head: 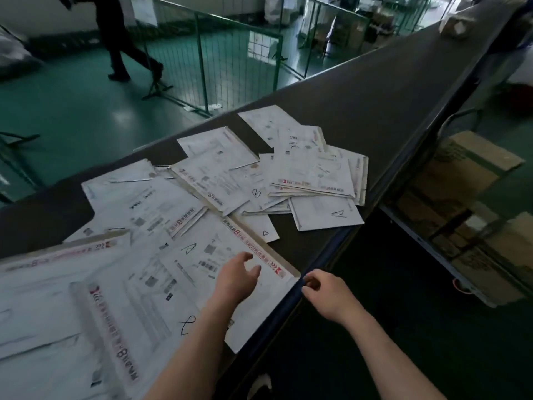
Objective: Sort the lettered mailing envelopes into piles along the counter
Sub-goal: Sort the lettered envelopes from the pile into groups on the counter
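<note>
While my left hand [238, 277] hangs just over the big envelope marked A [219, 255], its fingers are loose and a bit spread, and it holds nothing. My right hand [324, 293] is at the blue edge of the counter [375, 96], with its fingers curled in. I cannot tell if it pinches anything. White envelopes lie all over the dark counter. One marked B [255, 194] sits in the middle heap. Another A envelope [326, 212] lies near the edge. Brown boxes [467, 174] sit below on my right.
</note>
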